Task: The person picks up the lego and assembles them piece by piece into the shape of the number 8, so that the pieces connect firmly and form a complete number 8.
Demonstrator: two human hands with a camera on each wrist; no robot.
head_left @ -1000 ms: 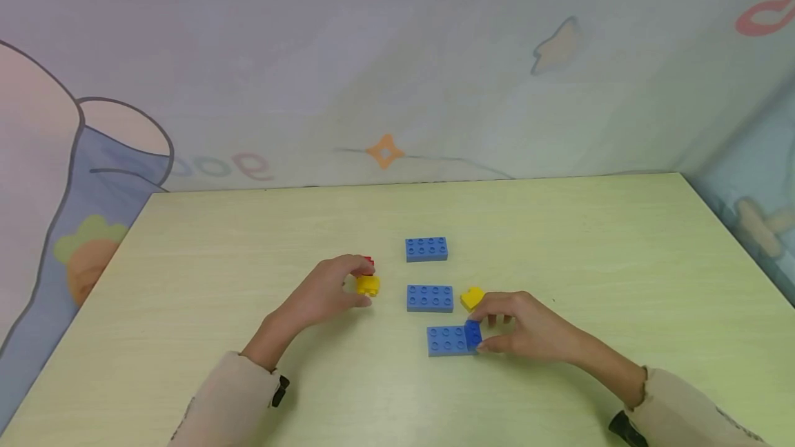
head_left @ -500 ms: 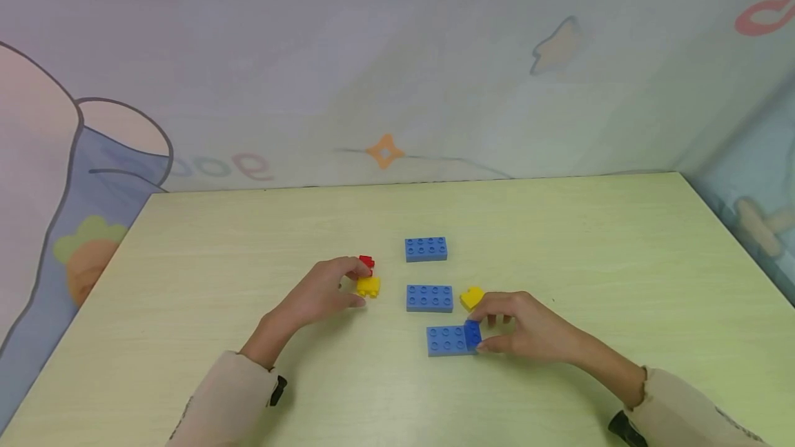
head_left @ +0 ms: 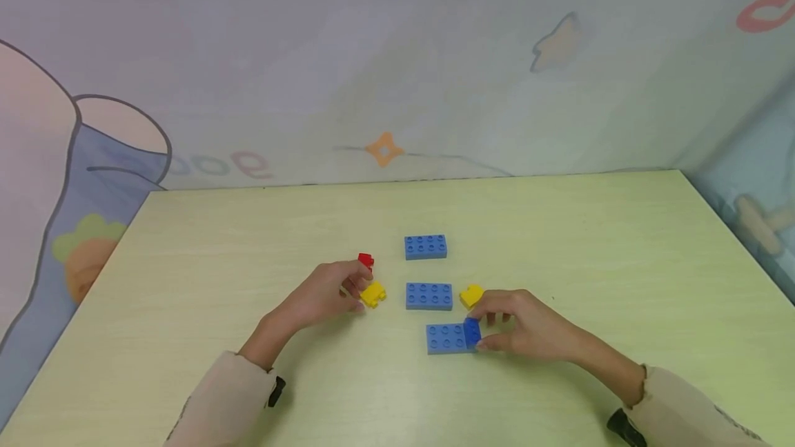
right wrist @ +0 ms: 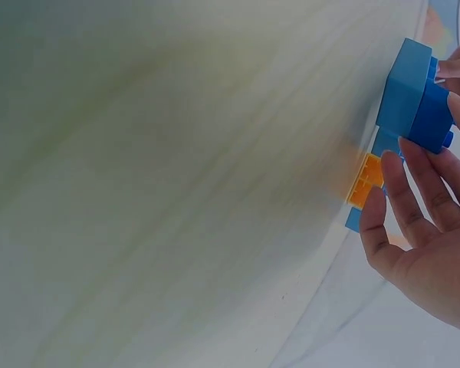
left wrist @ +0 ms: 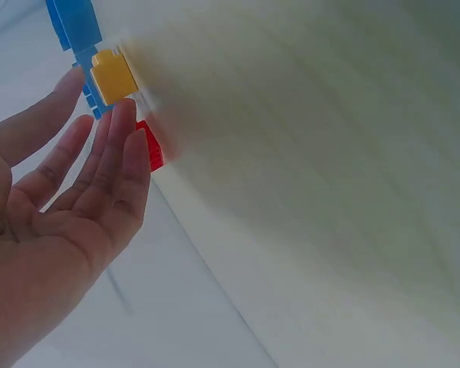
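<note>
While right hand pinches dark-blue brick between thumb and fingers, brick sits on right end of nearest light-blue brick; full seating: cannot tell. Left hand: fingers loosely bent at left yellow brick, contact unclear. Middle light-blue brick between left yellow brick and right yellow piece. Red brick beyond left fingers; far light-blue brick farthest. Step, judged: joining dark-blue brick. Next move probably calls for straight downward press, studs aligned.

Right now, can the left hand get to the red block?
Probably yes: the red block is right beside the left hand, and nothing seems to stand between them. The yellow block by this hand lies to one side, out of the way.
</note>
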